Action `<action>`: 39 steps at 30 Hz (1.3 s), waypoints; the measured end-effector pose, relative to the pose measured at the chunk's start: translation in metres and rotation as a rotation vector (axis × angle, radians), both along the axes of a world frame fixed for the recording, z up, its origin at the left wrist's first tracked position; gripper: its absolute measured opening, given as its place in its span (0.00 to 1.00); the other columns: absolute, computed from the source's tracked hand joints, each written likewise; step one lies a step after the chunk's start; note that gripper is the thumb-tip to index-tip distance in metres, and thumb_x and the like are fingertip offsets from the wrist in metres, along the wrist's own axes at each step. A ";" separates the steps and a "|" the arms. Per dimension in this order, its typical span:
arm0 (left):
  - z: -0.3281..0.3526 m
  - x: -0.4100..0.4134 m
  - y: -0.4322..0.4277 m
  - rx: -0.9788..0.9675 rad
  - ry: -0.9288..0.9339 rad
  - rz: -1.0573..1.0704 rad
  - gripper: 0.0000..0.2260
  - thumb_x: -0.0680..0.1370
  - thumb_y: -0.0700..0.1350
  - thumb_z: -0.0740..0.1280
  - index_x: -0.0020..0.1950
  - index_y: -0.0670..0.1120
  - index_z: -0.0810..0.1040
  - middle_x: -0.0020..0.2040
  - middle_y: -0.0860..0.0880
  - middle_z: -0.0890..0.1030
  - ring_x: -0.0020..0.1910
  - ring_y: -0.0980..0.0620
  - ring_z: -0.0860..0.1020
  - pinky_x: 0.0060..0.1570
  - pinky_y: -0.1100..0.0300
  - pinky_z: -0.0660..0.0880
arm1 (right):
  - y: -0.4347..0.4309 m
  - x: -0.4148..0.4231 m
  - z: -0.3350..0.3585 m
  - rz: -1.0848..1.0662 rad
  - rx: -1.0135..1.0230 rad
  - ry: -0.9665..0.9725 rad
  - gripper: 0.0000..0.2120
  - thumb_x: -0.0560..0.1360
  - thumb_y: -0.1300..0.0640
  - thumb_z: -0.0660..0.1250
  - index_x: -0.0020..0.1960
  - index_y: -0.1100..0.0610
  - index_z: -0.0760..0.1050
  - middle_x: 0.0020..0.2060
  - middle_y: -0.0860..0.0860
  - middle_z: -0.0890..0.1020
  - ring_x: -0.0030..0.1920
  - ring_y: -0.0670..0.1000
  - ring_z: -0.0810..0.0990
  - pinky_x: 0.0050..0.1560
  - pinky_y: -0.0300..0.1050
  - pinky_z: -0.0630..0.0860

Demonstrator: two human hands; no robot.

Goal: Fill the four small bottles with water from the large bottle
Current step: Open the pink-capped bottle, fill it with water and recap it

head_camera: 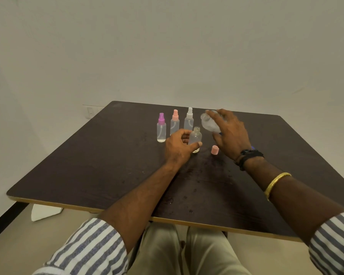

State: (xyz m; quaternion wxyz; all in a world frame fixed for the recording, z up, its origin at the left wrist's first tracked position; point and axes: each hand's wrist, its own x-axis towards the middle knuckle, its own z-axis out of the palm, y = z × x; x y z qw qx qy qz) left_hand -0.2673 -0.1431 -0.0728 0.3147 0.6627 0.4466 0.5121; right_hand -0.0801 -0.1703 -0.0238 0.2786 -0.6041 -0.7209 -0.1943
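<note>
Head: bottle point(195, 138) (uncapped) in left hand point(177, 147)

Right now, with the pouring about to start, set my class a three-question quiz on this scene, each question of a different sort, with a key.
1. True or false: the left hand grips the uncapped small bottle.
2. The right hand holds the large bottle. What colour is the loose cap on the table beside it? A purple, B pink, C white.
3. Fill in: ____ capped spray bottles stand in the row at the back.

Key: 1 true; 2 B; 3 three.
</note>
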 end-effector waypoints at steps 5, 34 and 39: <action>-0.002 0.000 0.001 -0.011 -0.007 0.007 0.22 0.68 0.50 0.81 0.58 0.45 0.82 0.51 0.51 0.85 0.48 0.55 0.83 0.50 0.61 0.83 | 0.005 0.006 -0.003 -0.002 -0.017 0.391 0.33 0.75 0.55 0.72 0.77 0.51 0.63 0.69 0.56 0.73 0.65 0.57 0.74 0.60 0.55 0.77; -0.008 0.002 0.002 -0.022 0.025 0.012 0.23 0.70 0.49 0.81 0.60 0.43 0.81 0.54 0.47 0.85 0.50 0.53 0.83 0.52 0.60 0.82 | -0.015 0.001 -0.008 -0.151 0.067 0.514 0.20 0.74 0.39 0.71 0.52 0.55 0.75 0.43 0.52 0.82 0.42 0.50 0.80 0.43 0.47 0.80; -0.008 0.002 0.002 -0.013 0.038 0.021 0.22 0.69 0.49 0.81 0.59 0.43 0.81 0.53 0.48 0.85 0.50 0.53 0.83 0.52 0.59 0.83 | -0.020 -0.001 -0.018 -0.109 -0.199 0.211 0.16 0.77 0.42 0.68 0.55 0.53 0.82 0.50 0.52 0.85 0.49 0.51 0.82 0.51 0.49 0.81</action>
